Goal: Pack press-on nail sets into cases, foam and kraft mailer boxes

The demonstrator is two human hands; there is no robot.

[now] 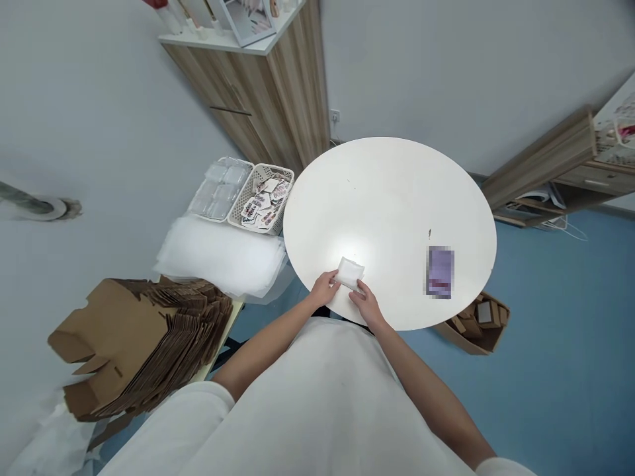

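A small white flat packet (351,272) lies at the near edge of a round white table (391,198). My left hand (325,287) pinches its left side with closed fingers. My right hand (366,301) grips its near right corner, fingers curled on it. Both hands rest on the tabletop right in front of my body.
A purple blurred card (440,272) lies on the table's right side. Left of the table stand a white basket of small printed cards (264,198), a clear plastic tray (221,188), foam sheets (218,254) and a stack of flat cardboard boxes (143,337). A cardboard box (476,324) sits on the blue floor.
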